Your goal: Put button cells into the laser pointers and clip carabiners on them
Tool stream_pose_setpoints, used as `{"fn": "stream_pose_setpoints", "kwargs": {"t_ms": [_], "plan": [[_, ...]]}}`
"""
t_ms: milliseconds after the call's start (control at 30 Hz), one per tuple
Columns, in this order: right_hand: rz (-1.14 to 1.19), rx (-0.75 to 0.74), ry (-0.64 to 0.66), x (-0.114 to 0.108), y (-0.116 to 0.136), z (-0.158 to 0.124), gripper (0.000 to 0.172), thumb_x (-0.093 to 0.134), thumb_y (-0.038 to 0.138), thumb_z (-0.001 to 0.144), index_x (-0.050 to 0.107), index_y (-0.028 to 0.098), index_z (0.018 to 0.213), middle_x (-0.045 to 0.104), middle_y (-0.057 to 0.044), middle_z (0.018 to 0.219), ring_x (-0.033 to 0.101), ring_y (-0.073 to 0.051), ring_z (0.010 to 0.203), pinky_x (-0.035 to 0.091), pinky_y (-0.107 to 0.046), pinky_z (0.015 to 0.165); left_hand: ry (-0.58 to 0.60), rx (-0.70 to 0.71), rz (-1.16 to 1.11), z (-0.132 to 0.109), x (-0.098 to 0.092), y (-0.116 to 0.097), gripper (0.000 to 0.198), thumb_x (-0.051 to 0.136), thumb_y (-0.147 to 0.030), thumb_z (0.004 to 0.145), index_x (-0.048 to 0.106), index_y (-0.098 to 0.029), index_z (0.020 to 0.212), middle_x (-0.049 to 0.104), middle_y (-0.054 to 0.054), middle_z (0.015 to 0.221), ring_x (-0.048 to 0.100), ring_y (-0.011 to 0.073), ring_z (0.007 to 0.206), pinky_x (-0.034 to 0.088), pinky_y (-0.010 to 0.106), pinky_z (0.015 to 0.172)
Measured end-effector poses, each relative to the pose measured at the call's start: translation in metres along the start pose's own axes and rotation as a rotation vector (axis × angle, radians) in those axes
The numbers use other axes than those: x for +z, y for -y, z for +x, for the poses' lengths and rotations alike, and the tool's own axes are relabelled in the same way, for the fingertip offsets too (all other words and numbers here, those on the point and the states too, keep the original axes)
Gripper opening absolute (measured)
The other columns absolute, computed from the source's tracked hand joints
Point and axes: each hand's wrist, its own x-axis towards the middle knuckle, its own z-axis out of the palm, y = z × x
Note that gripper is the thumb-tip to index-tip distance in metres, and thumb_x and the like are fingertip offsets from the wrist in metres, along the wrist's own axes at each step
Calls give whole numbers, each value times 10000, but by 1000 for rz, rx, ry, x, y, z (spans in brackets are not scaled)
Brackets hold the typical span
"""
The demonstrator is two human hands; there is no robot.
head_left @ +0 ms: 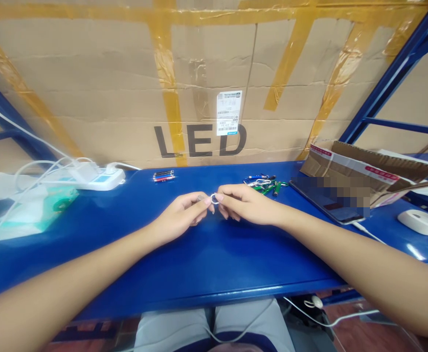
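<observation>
Over the middle of the blue table (pixel 184 264), my two hands meet fingertip to fingertip. A small silvery metal ring (pixel 214 199) shows between them. My left hand (pixel 184 212) is closed in a pinch at the ring's left side, and a small greyish piece, too blurred to name, peeks out between its fingers. On the other side, my right hand (pixel 246 204) pinches the ring between thumb and forefinger. Behind the right hand lies a pile of green, blue and silver keychain pieces with clips (pixel 267 186). Slim red and dark metallic sticks (pixel 164 176) lie side by side beyond my left hand.
A white power strip (pixel 103 178) with plugs and cables sits at left beside a green-and-white plastic packet (pixel 33 212). At right, a dark-screened tablet or phone (pixel 320 200) leans against an open cardboard box (pixel 349 164), near a white mouse-like object (pixel 422 222). A large carton (pixel 125 98) stands behind.
</observation>
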Motion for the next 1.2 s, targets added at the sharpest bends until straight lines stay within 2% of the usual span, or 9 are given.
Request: {"fn": "stream_pose_setpoints", "kwargs": {"t_ms": [100,167,233,333,500,633,767,1033,1200], "plan": [[180,31,72,0,0,1,243,458,419,992,485,193,910,543,51,645,448,-81,470,383,-219,485,1,-12,15,0,-1,1,379,549,-502,950,599,-145,833,417,-61,582,344,60,507,259,207,493],[214,45,89,0,0,0,194,462,366,990,479,197,897,480,71,613,435,-81,478,387,-213,488,18,-21,7,0,-1,1,375,546,-497,954,598,-144,836,414,-60,591,343,59,510,257,209,495],[204,64,91,0,1,-1,215,472,357,988,479,195,847,456,66,639,450,-80,518,414,-211,514,45,-28,-15,1,0,2,366,545,-487,957,602,-143,846,413,-60,596,342,58,511,256,211,497],[172,67,108,1,1,-1,288,527,446,969,495,189,842,472,53,684,470,-80,557,436,-208,525,74,-51,-78,0,1,1,356,560,-475,951,605,-137,847,401,-64,579,322,58,499,242,217,493],[274,27,155,2,0,0,400,517,569,949,487,186,835,437,79,615,440,-64,471,436,-208,481,82,-104,-176,-1,1,0,342,590,-457,931,607,-130,830,402,-61,560,289,57,481,201,228,482],[196,39,114,-1,2,0,406,561,572,924,534,175,844,469,87,512,432,-64,394,405,-195,422,81,-109,-212,0,2,-1,328,623,-445,909,605,-131,815,408,-54,569,296,59,488,191,231,487],[170,51,128,-1,4,-2,401,604,562,899,551,169,844,503,78,535,461,-59,394,376,-175,390,97,-125,-240,0,3,-3,323,624,-432,904,606,-128,799,407,-50,565,295,62,488,195,234,491],[255,17,80,-2,3,-1,396,608,534,907,592,149,814,492,73,522,415,-47,362,341,-180,371,153,-107,-329,0,3,-5,388,481,-471,938,631,-120,866,448,-19,579,304,95,491,242,258,496],[338,15,103,-4,5,-1,395,655,519,877,595,141,781,604,18,700,437,-30,371,314,-187,350,154,-55,-199,-3,2,-2,378,475,-478,972,611,-133,898,441,-21,649,337,105,557,266,265,527]]}}
